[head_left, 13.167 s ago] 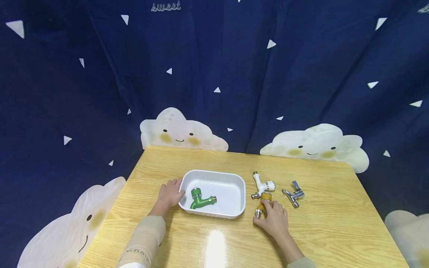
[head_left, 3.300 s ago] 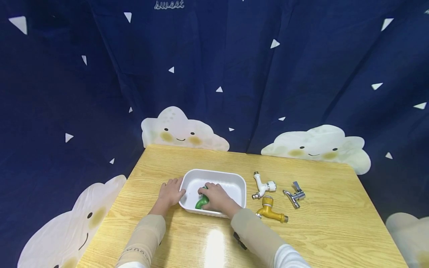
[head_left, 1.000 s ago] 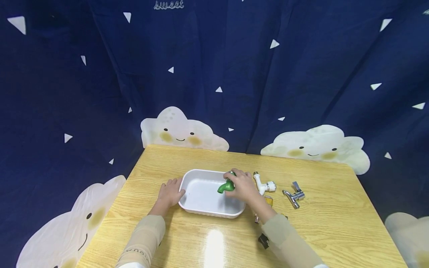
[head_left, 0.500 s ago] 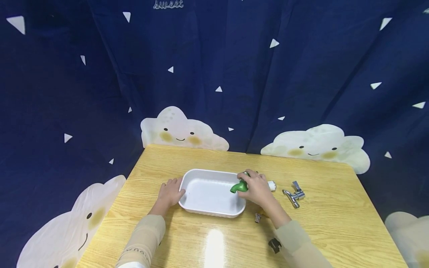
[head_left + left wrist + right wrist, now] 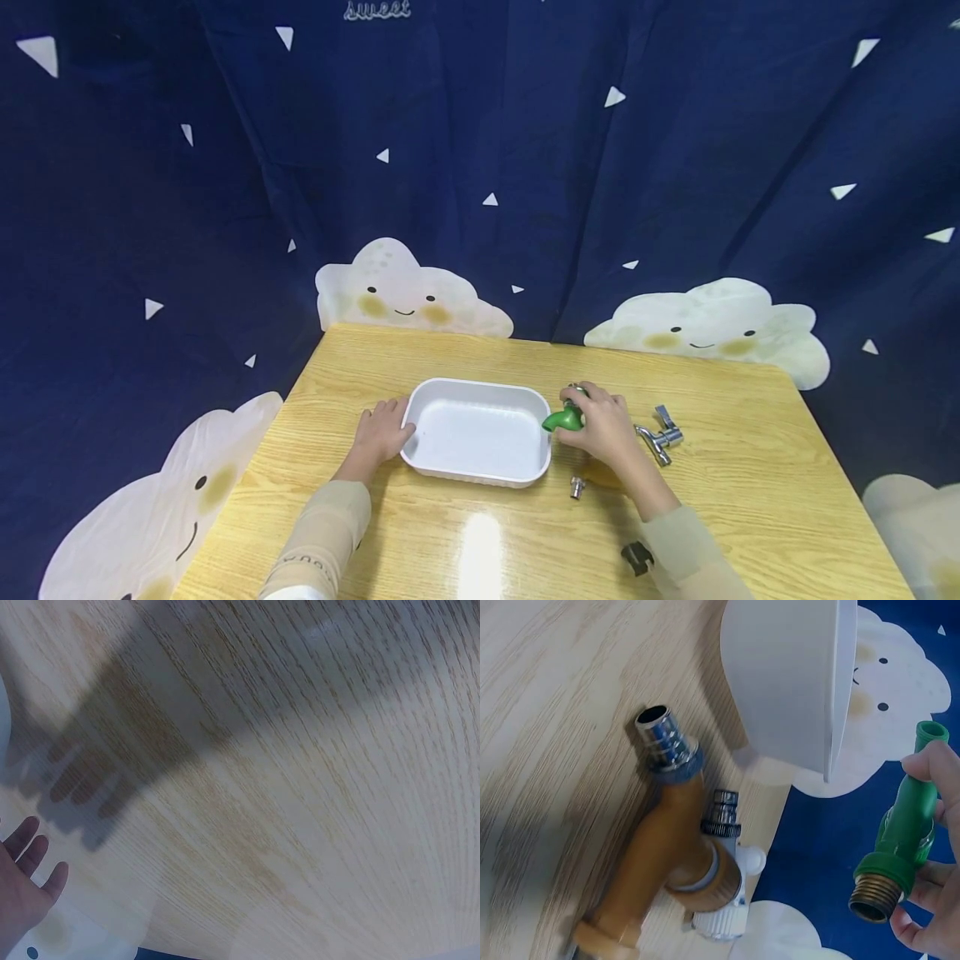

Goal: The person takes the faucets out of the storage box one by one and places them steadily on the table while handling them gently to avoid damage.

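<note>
My right hand (image 5: 606,425) grips a green tap (image 5: 567,418) beside the right rim of a white tray (image 5: 480,442). In the right wrist view this green tap (image 5: 906,817) is raised, thumb on one side and fingers behind, its brass threaded end pointing down. My left hand (image 5: 381,431) rests at the tray's left end, thumb over the rim; its fingers (image 5: 34,853) look straight. Below the right hand lies a yellow tap (image 5: 656,855), mostly covered by the forearm in the head view. A white tap (image 5: 724,919) shows behind it; the hand hides it in the head view.
A chrome lever tap (image 5: 660,436) lies to the right of the right hand. The wooden table (image 5: 420,533) meets a dark blue curtain (image 5: 480,167) with cloud prints at its back edge. A black piece (image 5: 637,557) shows under the right sleeve.
The green tap, earlier lying in the tray, was gripped by my right hand, lifted and carried right past the rim. Before that the hand let go of the yellow tap. The left hand stays.
</note>
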`<control>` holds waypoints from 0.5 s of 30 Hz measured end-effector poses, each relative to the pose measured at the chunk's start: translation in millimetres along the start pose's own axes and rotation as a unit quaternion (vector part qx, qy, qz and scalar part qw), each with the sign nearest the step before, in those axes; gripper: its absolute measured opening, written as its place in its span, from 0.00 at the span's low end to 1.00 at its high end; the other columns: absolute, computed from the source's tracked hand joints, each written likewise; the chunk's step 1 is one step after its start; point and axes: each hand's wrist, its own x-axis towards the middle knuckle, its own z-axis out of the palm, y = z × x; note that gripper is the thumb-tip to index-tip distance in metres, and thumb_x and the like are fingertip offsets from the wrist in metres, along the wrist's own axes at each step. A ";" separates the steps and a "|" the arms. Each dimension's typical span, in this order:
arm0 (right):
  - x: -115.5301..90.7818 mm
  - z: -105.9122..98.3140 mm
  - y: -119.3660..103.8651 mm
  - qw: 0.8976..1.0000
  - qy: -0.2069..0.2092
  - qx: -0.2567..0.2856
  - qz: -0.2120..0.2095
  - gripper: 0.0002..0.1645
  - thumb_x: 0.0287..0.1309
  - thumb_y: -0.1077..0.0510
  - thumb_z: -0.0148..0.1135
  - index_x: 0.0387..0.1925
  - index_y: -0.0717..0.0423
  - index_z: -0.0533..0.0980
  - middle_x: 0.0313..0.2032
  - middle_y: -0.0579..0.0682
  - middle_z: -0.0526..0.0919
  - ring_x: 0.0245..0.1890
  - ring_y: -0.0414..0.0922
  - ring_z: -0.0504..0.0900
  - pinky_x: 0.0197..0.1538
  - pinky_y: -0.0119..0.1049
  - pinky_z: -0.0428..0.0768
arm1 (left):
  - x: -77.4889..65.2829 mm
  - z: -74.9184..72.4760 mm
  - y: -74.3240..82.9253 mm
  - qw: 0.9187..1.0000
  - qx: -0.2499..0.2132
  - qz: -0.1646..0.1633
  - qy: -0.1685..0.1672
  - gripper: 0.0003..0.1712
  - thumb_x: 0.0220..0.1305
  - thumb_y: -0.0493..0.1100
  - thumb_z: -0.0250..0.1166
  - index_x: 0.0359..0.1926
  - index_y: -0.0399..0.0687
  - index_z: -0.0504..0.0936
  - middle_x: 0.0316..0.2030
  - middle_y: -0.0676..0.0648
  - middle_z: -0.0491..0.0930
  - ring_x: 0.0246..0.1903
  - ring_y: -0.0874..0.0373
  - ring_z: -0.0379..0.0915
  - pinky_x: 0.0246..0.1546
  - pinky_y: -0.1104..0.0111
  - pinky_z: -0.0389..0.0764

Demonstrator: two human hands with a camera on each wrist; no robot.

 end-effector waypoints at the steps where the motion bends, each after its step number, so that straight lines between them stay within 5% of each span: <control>1: -1.1 -0.8 1.7 1.000 -0.001 0.000 0.004 0.31 0.35 0.42 0.69 0.45 0.45 0.75 0.51 0.61 0.75 0.44 0.55 0.76 0.45 0.53 0.68 | 0.3 0.1 0.0 1.000 -0.001 0.001 0.001 0.33 0.59 0.55 0.46 0.64 0.46 0.61 0.58 0.40 0.68 0.56 0.45 0.61 0.55 0.45 0.60; 15: -17.5 -4.3 22.3 0.999 0.028 0.009 0.033 0.34 0.32 0.44 0.72 0.46 0.49 0.76 0.49 0.62 0.76 0.38 0.54 0.78 0.44 0.55 0.69 | -0.3 -0.7 1.3 1.000 -0.001 0.000 -0.004 0.34 0.60 0.55 0.45 0.65 0.46 0.60 0.59 0.40 0.66 0.58 0.44 0.59 0.55 0.44 0.59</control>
